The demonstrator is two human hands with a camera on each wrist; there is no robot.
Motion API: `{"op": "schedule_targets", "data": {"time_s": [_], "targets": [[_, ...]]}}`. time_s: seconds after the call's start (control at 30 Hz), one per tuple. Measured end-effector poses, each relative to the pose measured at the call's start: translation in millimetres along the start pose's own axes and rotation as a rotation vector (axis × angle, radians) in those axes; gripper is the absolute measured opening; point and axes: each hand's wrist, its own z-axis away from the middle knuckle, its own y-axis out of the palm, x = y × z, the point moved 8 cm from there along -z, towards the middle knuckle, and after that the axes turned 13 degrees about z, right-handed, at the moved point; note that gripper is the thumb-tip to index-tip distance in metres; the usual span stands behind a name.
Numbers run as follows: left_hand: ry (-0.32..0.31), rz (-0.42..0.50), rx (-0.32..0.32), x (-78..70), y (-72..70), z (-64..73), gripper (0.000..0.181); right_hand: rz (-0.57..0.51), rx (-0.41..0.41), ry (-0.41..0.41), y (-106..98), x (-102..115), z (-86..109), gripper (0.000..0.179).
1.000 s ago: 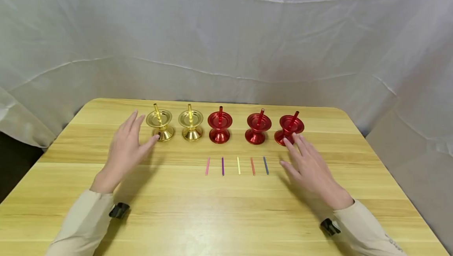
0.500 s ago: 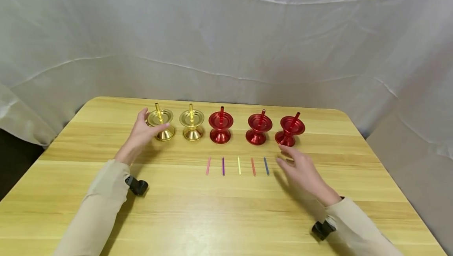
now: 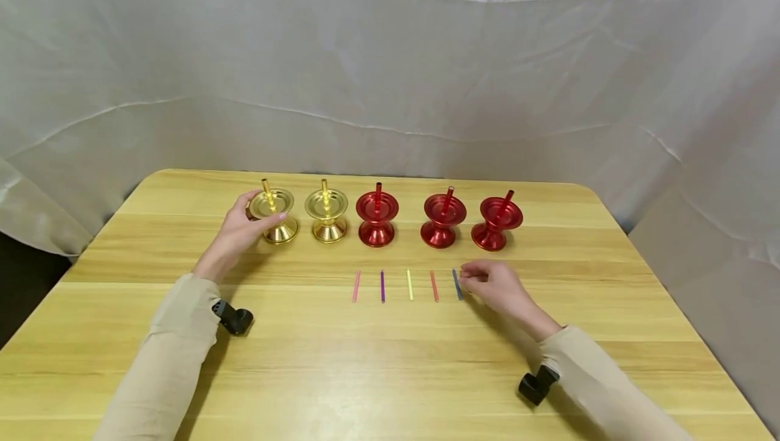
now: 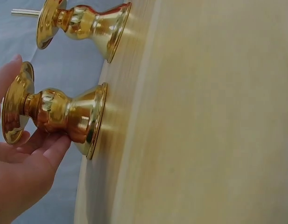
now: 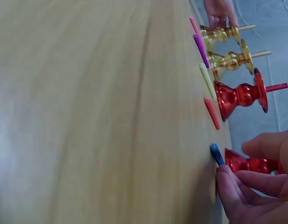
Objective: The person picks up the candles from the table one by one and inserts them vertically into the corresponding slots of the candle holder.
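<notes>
My left hand [image 3: 234,231] holds the leftmost gold candle holder [image 3: 282,229]. In the left wrist view its thumb is at the dish rim and the other fingers [image 4: 57,149] curl against the stem and foot. At the right end of a row of thin candles, my right hand [image 3: 496,288] is down beside the blue candle [image 3: 456,284]. The right wrist view shows its fingertips [image 5: 226,179] by that candle's end, with the thumb apart from them. Pink [image 3: 356,286], purple [image 3: 382,286], yellow [image 3: 410,284] and red [image 3: 434,286] candles lie to the left.
Behind the candles stand a second gold candle holder [image 3: 329,229] and three red ones: left [image 3: 376,234], middle [image 3: 438,235] and right [image 3: 489,238]. All are upright, with a tube rising from the dish. A pale cloth [image 3: 390,75] hangs behind the wooden table [image 3: 341,373].
My left hand has moved right and taken hold of the leftmost gold candle holder. My right hand has come down and left from the right red holder to the blue candle.
</notes>
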Motion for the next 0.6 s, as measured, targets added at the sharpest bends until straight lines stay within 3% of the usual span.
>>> {"op": "schedule_targets", "data": {"time_s": [0.23,0.6], "targets": [[0.015,-0.009,0.012,1.2,-1.0,-1.8,0.089,0.042,-0.019,0.067,9,-3,-8.9,0.028],[0.004,0.001,0.032,5.1,-1.0,-3.2,0.089,0.174,-0.048,0.001,11,11,-11.8,0.016]]}}
